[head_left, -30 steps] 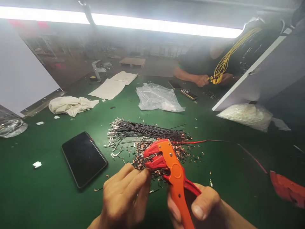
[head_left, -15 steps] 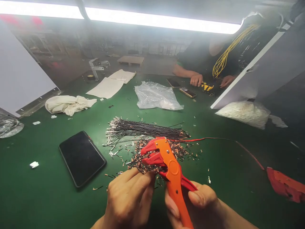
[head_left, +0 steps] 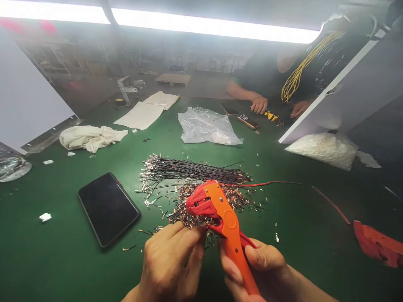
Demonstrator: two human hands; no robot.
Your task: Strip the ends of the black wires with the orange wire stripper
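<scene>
We grip the orange-and-red plastic wire stripper [head_left: 220,218] in our right hand [head_left: 255,272], fingers wrapped round its handles and the jaws squeezed together. Our left hand [head_left: 171,262] is pinched shut just beside the jaws; what it holds we cannot tell. Beyond the tool on the green tabletop [head_left: 63,260] lie a heap of copper-coloured wire offcuts [head_left: 239,198] and a bundle of thin dark wires with bare ends [head_left: 189,169], so much stripping looks done; how many remain is unclear.

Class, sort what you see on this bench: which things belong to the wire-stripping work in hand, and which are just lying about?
In use: orange wire stripper, right hand, left hand, bundle of black wires, pile of copper offcuts.
Lying about: phone, white cloth, plastic bag, paper sheets.
</scene>
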